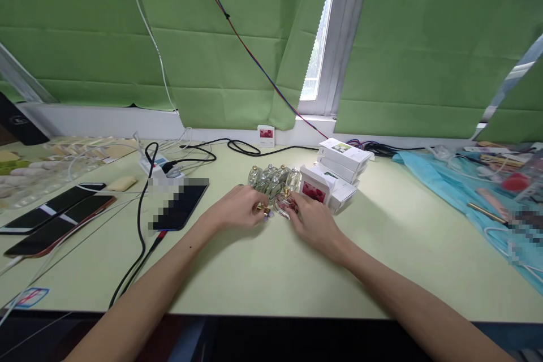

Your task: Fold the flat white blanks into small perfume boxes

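Note:
My right hand [316,220] grips a small clear glass bottle [281,207] with a gold neck, tilted on the table; reddish colour shows through its glass. My left hand [241,208] is closed, fingers pinched around a small gold and clear piece [264,210] that looks like a bottle cap. The two hands are close together, the bottle and the small piece slightly apart. Just behind them stands a cluster of several similar glass bottles [271,180]. Beside the right hand a white box with a red picture [316,185] leans against a stack of white boxes [343,158].
A dark phone [186,203] lies left of my left hand, with black cables [142,220] running past it. Two more phones [63,226] and a power strip [159,169] are further left. Blue sheeting [445,192] with clutter covers the right side. Green curtains [229,62] hang behind.

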Available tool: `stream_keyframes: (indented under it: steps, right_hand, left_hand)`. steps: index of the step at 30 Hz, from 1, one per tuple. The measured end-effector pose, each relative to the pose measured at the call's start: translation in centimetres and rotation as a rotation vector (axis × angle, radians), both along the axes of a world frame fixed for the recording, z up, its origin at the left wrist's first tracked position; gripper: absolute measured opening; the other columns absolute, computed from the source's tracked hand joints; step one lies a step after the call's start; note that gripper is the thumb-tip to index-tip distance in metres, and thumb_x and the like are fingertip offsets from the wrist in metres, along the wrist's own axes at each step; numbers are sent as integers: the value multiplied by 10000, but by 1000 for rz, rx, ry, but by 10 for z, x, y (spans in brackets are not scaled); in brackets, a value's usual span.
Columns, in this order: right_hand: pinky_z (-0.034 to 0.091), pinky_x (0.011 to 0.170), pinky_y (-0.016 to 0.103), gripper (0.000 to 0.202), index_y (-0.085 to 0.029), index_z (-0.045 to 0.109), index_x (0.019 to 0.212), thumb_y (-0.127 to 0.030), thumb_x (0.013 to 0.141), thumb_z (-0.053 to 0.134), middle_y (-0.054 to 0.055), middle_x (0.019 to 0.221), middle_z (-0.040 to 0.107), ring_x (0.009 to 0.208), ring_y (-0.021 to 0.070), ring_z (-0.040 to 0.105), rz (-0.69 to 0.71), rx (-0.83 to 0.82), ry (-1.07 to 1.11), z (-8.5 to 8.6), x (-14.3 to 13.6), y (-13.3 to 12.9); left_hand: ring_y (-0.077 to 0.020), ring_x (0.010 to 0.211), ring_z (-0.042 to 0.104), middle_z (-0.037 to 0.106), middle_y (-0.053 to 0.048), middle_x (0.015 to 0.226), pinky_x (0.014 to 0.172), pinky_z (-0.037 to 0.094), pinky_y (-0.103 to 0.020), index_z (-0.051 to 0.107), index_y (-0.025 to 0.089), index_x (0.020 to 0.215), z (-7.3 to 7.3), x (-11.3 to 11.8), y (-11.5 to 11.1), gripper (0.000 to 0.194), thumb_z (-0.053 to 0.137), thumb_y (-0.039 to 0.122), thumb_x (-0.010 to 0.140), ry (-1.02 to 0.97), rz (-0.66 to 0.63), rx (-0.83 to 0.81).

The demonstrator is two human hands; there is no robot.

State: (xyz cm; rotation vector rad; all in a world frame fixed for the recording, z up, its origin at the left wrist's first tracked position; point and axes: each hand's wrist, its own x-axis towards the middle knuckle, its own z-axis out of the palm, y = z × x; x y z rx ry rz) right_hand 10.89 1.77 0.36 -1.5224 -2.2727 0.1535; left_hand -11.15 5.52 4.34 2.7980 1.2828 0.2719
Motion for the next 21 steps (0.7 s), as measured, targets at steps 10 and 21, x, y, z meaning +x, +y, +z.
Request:
stream_keyframes:
  steps: [10,21]
  right_hand:
    - [453,689,300,315,-184,538,1291,-355,1065,402,113,1112,750,961,270,731,3,8,0,0,1,-1]
    - [437,679,290,285,-187,535,1273,-335,1059,417,108,1104,753,942,257,730,1,0,-6,1,0,-1]
  left_hand:
    - [-204,525,566,611,-1,547,590,342,-309,692,254,793,-9,2,1,134,558,246,788,56,13,-4]
    - [-219,579,619,684,-21,622,604,346,-300,722,255,802,-13,2,7,154,599,319,869,77,34,-33]
